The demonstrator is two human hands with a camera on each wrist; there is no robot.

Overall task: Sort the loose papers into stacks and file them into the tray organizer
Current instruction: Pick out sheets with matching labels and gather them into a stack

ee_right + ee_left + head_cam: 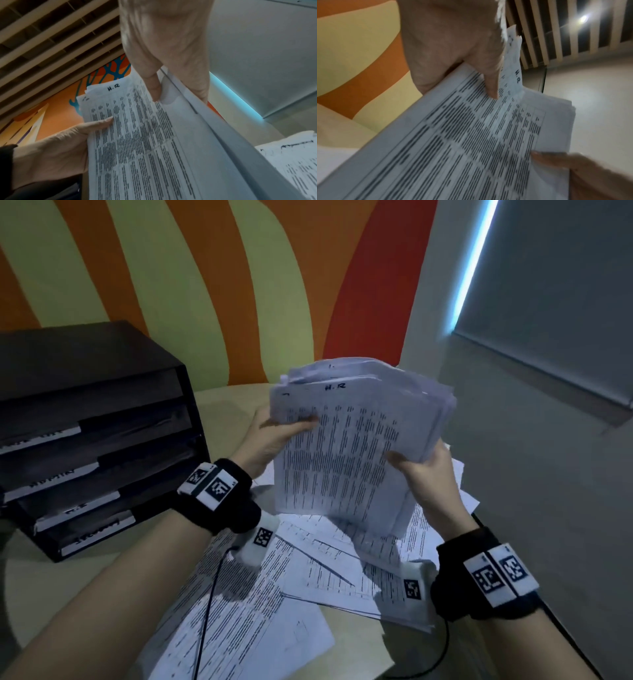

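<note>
- Beige table (113, 587), near edge: loose papers (274, 587) fanned out, some overhanging.
- Left hand (270, 440) and right hand (424, 470): each pinches a side of the raised paper stack (346, 446), thumbs in front; uneven sheets likely to slip.
- Tray organizer (99, 440), far left: slots face the hands; approach open.

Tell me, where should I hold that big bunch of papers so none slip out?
Hold the paper stack by its two side edges, coming in from left and right, thumbs in front. It stands upright and its sheets are uneven; left hand and right hand grip it so.
</note>
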